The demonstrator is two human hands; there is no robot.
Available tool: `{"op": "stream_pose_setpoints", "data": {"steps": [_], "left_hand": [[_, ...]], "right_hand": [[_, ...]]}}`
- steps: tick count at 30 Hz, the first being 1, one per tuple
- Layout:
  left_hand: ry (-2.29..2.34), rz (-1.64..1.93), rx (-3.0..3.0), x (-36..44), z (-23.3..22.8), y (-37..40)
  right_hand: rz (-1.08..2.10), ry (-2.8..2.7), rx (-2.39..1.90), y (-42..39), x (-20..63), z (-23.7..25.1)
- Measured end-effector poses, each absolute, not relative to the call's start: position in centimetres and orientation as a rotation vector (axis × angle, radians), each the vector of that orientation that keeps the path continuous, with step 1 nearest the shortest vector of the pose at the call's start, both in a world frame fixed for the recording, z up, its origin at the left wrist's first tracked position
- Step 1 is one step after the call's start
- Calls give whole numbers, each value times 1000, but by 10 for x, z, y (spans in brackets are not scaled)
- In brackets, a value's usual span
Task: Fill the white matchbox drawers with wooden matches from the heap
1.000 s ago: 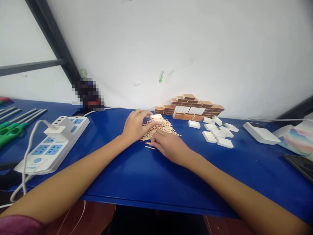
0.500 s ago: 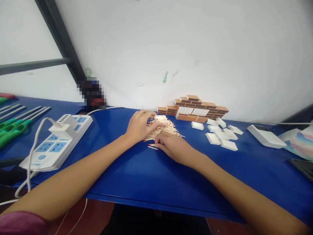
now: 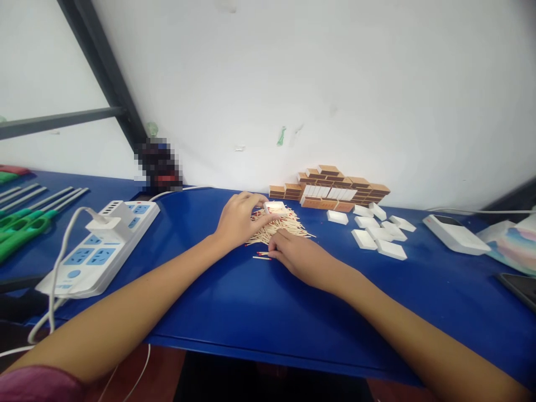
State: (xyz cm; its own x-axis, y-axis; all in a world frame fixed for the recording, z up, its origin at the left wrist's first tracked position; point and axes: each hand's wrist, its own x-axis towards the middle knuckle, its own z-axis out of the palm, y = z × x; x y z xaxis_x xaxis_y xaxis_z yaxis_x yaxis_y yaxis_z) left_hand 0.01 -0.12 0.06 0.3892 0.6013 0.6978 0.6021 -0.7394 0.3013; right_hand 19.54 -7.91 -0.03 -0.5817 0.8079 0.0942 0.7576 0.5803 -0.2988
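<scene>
My left hand (image 3: 239,219) grips a small white matchbox tray (image 3: 274,207) between thumb and fingers, over a heap of loose matches (image 3: 280,222). Red tips show among the pale sticks. At the heap's near edge, my right hand (image 3: 295,254) has its fingers pinched on a few matches (image 3: 262,254) with red heads sticking out to the left. One more match (image 3: 262,258) lies by the fingertips. How many the right hand holds is hidden by its fingers.
Brown matchboxes (image 3: 360,190) are stacked against the wall. Several white trays (image 3: 379,231) lie to the right, near a white device (image 3: 455,234) and a phone (image 3: 519,290). On the left are a power strip (image 3: 98,251) with cables and green-handled tools (image 3: 25,223).
My right hand has shifted slightly at the near edge of the heap, with matches still in its fingers. The left hand keeps the tray over the heap.
</scene>
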Motion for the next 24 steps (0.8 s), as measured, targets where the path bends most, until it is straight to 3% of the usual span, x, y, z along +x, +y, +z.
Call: {"op": "stream_pose_setpoints", "data": {"steps": [8,18,24], "left_hand": [[-1117,-1284,-2637,1,-1,-2],[-824,-1270,-2731,9,-8,-10],[-744,-1292,-2785,12,-6,-17]], "right_hand": [[303,-2531,-1302,-77,210,11],[-74,-2248,-1240,-57,244,19],[-84,-2313,-1237,-63,238,19]]}}
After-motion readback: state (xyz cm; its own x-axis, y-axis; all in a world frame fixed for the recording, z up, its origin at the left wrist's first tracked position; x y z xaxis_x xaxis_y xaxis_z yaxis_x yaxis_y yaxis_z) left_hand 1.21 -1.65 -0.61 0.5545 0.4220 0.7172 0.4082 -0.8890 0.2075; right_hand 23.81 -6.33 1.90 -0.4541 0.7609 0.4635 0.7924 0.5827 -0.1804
